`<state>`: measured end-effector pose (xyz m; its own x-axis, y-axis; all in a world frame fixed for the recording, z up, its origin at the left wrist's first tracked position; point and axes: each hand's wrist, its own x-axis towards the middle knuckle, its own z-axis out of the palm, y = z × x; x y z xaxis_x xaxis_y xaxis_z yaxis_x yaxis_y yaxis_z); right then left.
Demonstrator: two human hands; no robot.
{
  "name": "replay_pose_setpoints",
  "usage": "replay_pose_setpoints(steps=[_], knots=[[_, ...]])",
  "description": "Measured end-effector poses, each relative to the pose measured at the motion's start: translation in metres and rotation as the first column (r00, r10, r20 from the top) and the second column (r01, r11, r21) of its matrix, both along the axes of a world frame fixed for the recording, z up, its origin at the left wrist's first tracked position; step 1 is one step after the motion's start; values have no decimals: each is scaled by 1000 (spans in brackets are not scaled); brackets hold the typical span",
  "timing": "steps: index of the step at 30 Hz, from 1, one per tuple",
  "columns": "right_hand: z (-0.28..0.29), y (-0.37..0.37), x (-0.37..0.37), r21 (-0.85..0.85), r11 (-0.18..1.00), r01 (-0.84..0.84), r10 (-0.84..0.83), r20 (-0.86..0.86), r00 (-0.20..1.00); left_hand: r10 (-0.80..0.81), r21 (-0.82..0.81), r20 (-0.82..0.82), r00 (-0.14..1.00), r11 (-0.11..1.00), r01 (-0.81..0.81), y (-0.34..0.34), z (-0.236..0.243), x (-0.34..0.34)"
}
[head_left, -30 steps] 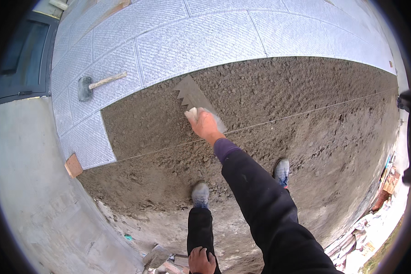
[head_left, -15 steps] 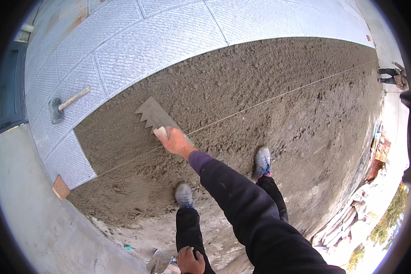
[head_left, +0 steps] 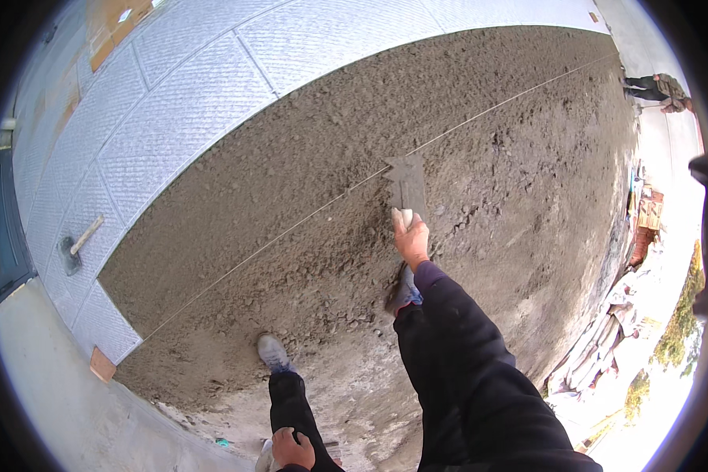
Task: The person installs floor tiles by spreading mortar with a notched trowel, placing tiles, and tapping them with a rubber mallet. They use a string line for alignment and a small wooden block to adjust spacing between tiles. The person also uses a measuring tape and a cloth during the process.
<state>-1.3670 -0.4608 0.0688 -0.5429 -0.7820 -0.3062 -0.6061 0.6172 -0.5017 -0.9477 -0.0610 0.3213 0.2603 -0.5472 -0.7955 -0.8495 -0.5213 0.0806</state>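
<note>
My right hand (head_left: pixel 411 240) is closed round the pale handle of a notched trowel (head_left: pixel 409 179), a flat grey blade with large teeth. The blade lies over the rough grey-brown mortar bed (head_left: pixel 291 173), its toothed end beside a taut white string line (head_left: pixel 480 122). My left hand (head_left: pixel 293 450) rests on my left leg near the knee with nothing visible in it, its fingers loosely spread. A greyish object beside it at the lower edge is too cut off to name.
Textured pale grey slabs (head_left: pixel 189 98) border the mortar on the far side. A mallet (head_left: pixel 79 244) lies on them at left, and a small brown tile piece (head_left: pixel 102 364) sits at the slab corner. Another person (head_left: pixel 659 90) stands at far right, above stacked bricks (head_left: pixel 645 228) and sacks (head_left: pixel 590 354).
My right hand has swung the trowel rightward, from the slab side of the string to the string's near side. The view has shifted, and my feet appear farther left. My left hand stays on my leg.
</note>
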Motion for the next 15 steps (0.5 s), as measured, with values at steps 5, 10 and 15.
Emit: replay_pose_setpoints(steps=[5,10,15], knots=[[43,1,-110,-34,965,261,-252,168,953,-76,130,138,987,990,58,-31,6,-54],[99,10,-173,87,996,-15,-14,321,947,-46,61,166,985,997,36,-137,42,-127],[121,-31,-229,86,925,-370,336,268,903,214,-70,-332,919,966,-250,-295,93,-265]])
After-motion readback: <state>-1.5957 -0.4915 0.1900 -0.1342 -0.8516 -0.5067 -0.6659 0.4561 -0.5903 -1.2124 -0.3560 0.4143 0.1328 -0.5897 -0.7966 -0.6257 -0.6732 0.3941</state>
